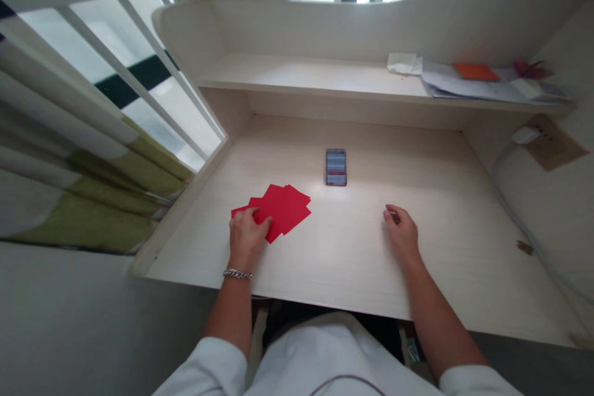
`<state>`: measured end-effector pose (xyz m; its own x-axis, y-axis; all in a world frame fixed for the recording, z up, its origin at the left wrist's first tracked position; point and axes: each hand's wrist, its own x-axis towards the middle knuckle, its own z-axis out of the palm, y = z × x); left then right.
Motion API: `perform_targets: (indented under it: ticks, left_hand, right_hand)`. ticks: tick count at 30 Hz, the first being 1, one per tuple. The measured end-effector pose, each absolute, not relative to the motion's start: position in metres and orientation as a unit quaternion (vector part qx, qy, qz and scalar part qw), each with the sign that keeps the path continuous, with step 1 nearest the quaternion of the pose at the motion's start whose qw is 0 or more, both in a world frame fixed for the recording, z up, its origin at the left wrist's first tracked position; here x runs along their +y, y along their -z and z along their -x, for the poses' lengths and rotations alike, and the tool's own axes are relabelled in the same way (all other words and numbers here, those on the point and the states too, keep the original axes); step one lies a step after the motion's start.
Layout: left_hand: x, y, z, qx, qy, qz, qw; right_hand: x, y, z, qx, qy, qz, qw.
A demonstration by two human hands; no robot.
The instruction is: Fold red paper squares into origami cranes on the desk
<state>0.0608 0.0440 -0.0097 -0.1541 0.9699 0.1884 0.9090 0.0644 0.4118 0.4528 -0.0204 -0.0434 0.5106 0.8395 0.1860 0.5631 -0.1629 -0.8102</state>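
Note:
Several red paper sheets [284, 209] lie fanned out and overlapping on the left half of a pale wooden desk [334, 260]. My left hand [248, 232], with a chain bracelet [237, 274] at the wrist, is on their left end, its thumb and fingers gripping the paper. The fingertips are partly hidden. To the right, my right hand [401, 229] rests on the bare desk top with its fingers curled in loosely, and I see nothing in them. Between and beyond the hands lies a phone [336, 167] with a lit, blurred screen.
A raised shelf [297, 77] runs along the back, bearing a white tissue packet [404, 64], papers [464, 88] and an orange piece [476, 72]. At the right, a white plug [525, 135] and its cable [503, 198] hang from a wall socket. Railings and a curtain [93, 179] border the left.

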Motion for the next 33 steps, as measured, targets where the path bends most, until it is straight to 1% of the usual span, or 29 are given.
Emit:
perform_targets:
  ticks: [4, 6, 16, 20, 25, 29, 33]
  left_hand:
    - [0.06, 0.004, -0.05, 0.736, -0.123, -0.661, 0.086]
    - [0.064, 0.003, -0.051, 0.744, -0.097, -0.655, 0.087]
    - [0.065, 0.005, -0.054, 0.778, -0.088, -0.612, 0.114]
    - [0.065, 0.007, -0.057, 0.77, -0.124, -0.617, 0.101]
    - [0.064, 0.007, -0.062, 0.772, -0.153, -0.603, 0.132]
    - [0.063, -0.005, -0.063, 0.718, -0.261, -0.624, 0.164]
    - [0.063, -0.022, -0.07, 0.668, -0.343, -0.622, 0.222]
  right_hand:
    - [-0.019, 0.046, -0.454, -0.468, -0.159, 0.745, 0.448]
    - [-0.019, 0.046, -0.454, -0.466, -0.164, 0.744, 0.45]
    - [-0.019, 0.047, -0.455, -0.468, -0.156, 0.75, 0.44]
    - [-0.019, 0.046, -0.454, -0.468, -0.162, 0.748, 0.442]
    - [-0.019, 0.044, -0.453, -0.464, -0.167, 0.748, 0.444]
    - [-0.019, 0.045, -0.454, -0.469, -0.171, 0.743, 0.446]
    - [-0.019, 0.045, -0.454, -0.47, -0.166, 0.743, 0.447]
